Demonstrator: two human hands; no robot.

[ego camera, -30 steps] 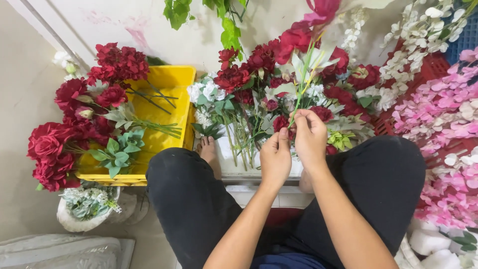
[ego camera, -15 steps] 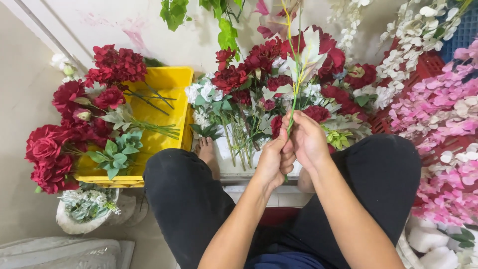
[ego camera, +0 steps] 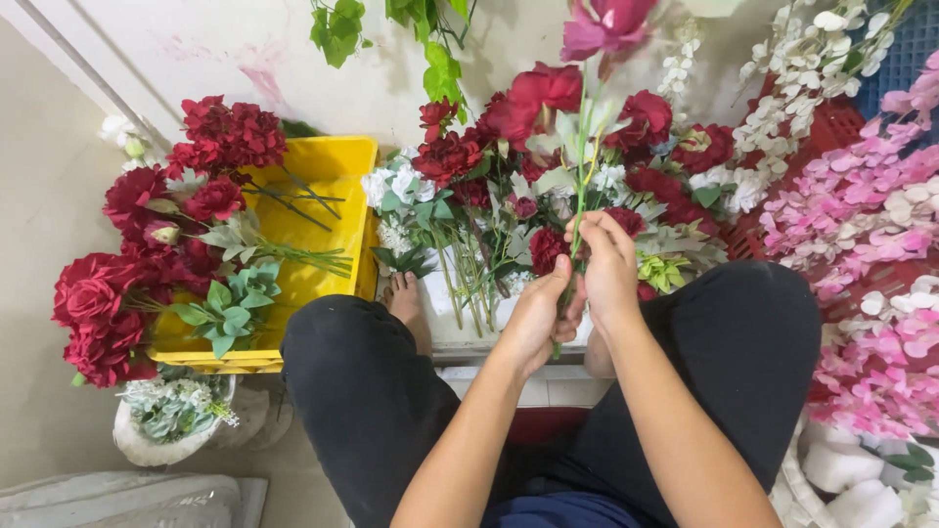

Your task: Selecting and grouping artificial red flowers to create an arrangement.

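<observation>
Single head-worn camera, looking steeply down from above the seated person, close to both hands (ego camera: 572, 288) at frame centre, knees near, yellow crate (ego camera: 323, 176) far left, pink blossoms (ego camera: 861, 235) right, wall at far edge.

Left hand (ego camera: 536, 315) and right hand (ego camera: 606, 266) both closed on thin green artificial flower stem (ego camera: 581, 186), held upright; pink fabric bloom (ego camera: 604, 23) on top. Yellow plastic crate (ego camera: 323, 171) at left, dark red fabric roses (ego camera: 147, 235) lying across it; pink blossom sprays (ego camera: 861, 254) at right.

The person wears black trousers (ego camera: 372, 391) filling the lower centre of the frame, a blue garment (ego camera: 558, 510) at the bottom edge, with bare forearms and feet.
</observation>
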